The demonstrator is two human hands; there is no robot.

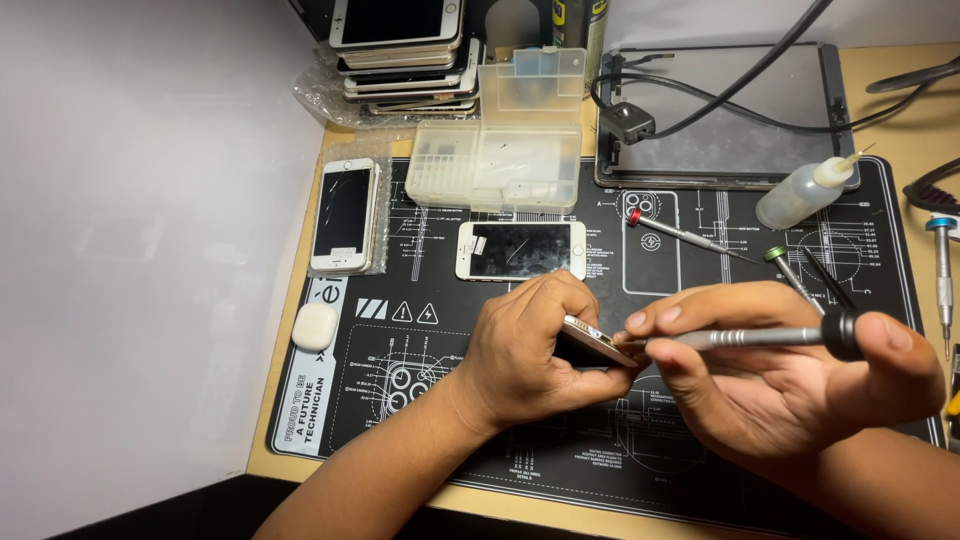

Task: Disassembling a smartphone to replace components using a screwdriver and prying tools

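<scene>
Holding a small gold-edged smartphone [597, 343] tilted on its edge, the left hand [530, 345] sits right in the middle of the frame, fingers curled and pinching the phone body from both sides. The right hand [790, 375], lower right of centre, has its fingers pressed together around a slim silver precision screwdriver with a black end cap [760, 337], and the tip meets the bottom end of that phone. All this hovers just above a black printed repair mat [440, 420] that covers most of the tan tabletop [900, 100].

Around it: a white-faced phone lying flat [521, 250] just above the hands, another white phone with a cracked dark screen [345, 215] on bubble wrap at the left, and a little white earbud case [315, 326] below it. Upper left has a stack of phones [405, 55], with a clear plastic parts box, lid open [510, 150], right beside it. A dark tablet with black cables across it [725, 115] fills the upper right, a small squeeze bottle with a needle tip [805, 192] lies near its corner, and a red-capped screwdriver [685, 235] plus a green-capped one [790, 270] lie on the mat.
</scene>
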